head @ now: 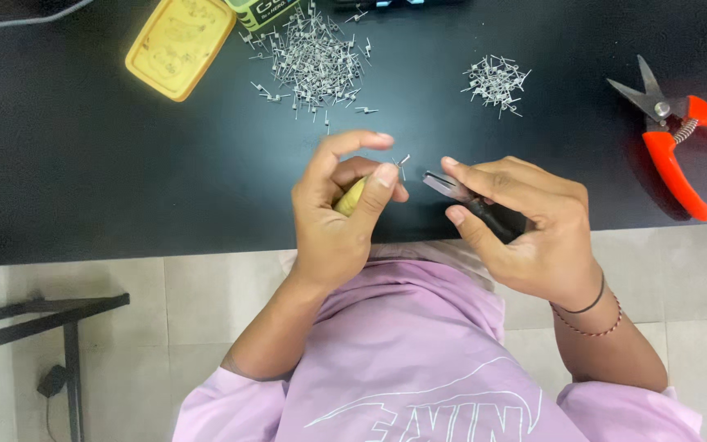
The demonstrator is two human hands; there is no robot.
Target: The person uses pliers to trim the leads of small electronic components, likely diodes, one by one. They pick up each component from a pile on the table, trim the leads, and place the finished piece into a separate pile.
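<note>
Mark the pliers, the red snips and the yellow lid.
pliers point(443, 186), head view, on the metal nose ahead of the right hand.
red snips point(671, 160), head view, on the lower red handle.
yellow lid point(180, 45), head view, on its flat middle.

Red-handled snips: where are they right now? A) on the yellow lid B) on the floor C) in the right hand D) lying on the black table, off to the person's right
D: the red-handled snips lie untouched on the black table, while the right hand holds small dark pliers instead.
</note>
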